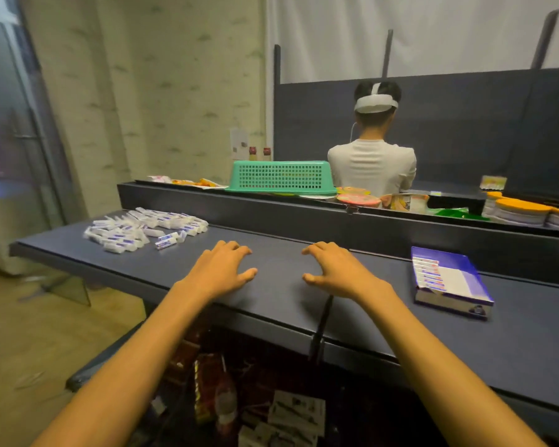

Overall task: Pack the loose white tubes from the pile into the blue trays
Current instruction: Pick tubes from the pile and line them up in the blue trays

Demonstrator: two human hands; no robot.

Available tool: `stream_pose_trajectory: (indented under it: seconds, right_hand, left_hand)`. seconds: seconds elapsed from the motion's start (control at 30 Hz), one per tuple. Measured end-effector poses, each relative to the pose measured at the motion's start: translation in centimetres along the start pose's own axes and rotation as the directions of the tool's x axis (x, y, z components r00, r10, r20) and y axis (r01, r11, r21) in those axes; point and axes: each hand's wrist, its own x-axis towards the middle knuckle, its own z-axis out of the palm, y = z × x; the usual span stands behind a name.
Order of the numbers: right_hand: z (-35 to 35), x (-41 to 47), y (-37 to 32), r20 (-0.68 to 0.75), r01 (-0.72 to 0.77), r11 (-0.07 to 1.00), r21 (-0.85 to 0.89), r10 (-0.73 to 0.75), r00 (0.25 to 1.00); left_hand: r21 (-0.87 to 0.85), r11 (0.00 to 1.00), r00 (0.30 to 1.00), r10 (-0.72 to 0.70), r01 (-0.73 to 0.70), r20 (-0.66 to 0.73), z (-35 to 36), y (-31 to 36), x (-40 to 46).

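Both hands are out over the long dark blue-grey worktop [384, 324], and neither one has anything in it. The left hand [221, 269] lies palm down near the middle, fingers loosely bent and spread, thumb pointing toward the other hand. The right hand [334, 271] mirrors it just beside, fingers loosely curled with the tips down at the surface, thumb tucked inward, a clear gap of bare top between the two. Off to the far left sits the pile of small loose white tubes with blue labels [142, 229], scattered in a wide heap near the back corner, well apart from the left hand. Over on the right, the blue rectangular cardboard tray [452, 279] rests flat, and a row of tubes already lies side by side along its left part while the rest shows a pale bare inside. Behind the worktop runs a raised dark ledge, and on the far side a green perforated plastic basket [279, 177] stands upside down. Beyond it a person in a white T-shirt [371, 166] sits with their back turned, a white headset strap round the head. To the far right, stacked white containers with orange lids [520, 212] line up.
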Motion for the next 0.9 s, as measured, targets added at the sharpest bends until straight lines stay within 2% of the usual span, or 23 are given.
stream_pose_trajectory:
  seconds: [0.23,0.4,0.57,0.9]
  right_hand:
    - [2.6,6.4,-13.4,-0.018,0.06,0.998,0.035,-0.06,0.998]
    - [3.4,11.0,-20.4,-0.002,0.087,0.996,0.029,-0.087,0.996]
    - [4.7,16.0,-24.2,-0.005,0.092,0.995,0.032,-0.092,0.996]
    - [9.3,27.3,-27.2,-0.043,0.068,0.992,0.106,-0.063,0.997]
  left_hand:
    - [-0.02,0.999,0.999,-0.042,0.042,0.001,-0.3,-14.0,-5.6]
    - [-0.037,0.995,0.995,-0.096,0.095,-0.006,-0.8,-22.2,-7.7]
    - [-0.053,0.989,0.99,-0.139,0.138,-0.015,-0.3,-28.7,-7.5]
    - [-0.081,0.991,0.994,-0.105,0.102,-0.036,2.4,-38.8,-0.9]
